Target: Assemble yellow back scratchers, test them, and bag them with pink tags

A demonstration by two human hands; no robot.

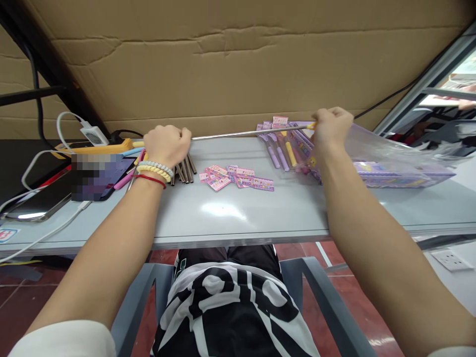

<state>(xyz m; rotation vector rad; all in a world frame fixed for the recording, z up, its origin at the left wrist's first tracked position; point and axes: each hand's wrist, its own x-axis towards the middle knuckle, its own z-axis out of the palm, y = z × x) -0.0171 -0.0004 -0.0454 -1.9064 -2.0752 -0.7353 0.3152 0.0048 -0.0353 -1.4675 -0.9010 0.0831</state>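
A long thin telescopic metal rod point(238, 134) runs almost level between my hands, above the table. My left hand point(167, 145) is closed round its left end. My right hand point(332, 130) is closed on its yellow end piece point(311, 126). Under and beside my left hand lie several short metal tubes point(186, 171). Small pink and purple printed cards point(238, 177) are spread on the table between my hands. Near my right hand lie packaged sticks with purple handles point(277, 151) and one with a yellow handle point(289, 150).
On the left lie phones point(40, 196), white cables point(55, 230), a yellow power strip point(115, 146) and coloured sticks point(124, 179). At right, clear plastic bags cover a purple box point(394, 176). A cardboard wall point(241, 74) stands behind the grey table point(290, 213).
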